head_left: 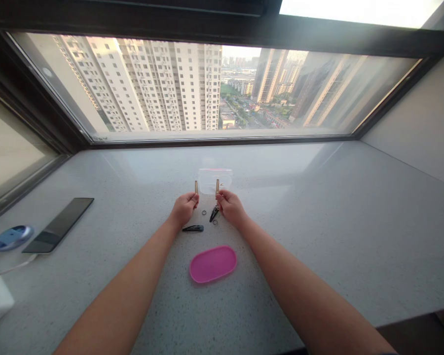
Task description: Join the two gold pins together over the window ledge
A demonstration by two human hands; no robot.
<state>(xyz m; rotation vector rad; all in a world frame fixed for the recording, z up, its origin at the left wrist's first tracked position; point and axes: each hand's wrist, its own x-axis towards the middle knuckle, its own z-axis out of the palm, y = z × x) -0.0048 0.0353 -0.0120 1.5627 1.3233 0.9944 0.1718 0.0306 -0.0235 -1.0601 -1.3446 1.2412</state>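
Pinching 1 gold hair clip [196,187] upright in the left hand [184,208], fingers closed tight. Pinching another gold clip [217,186] in the right hand [230,206], same way. Keeping both steady over the clear box [215,180].

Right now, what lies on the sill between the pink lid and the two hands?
Head view: a black hair clip and small rings lie there.

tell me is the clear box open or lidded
Open: the clear box has no lid on; the pink lid lies apart, nearer the person.

Both hands [184,208] [230,206] hold gold clips [196,187] upright.
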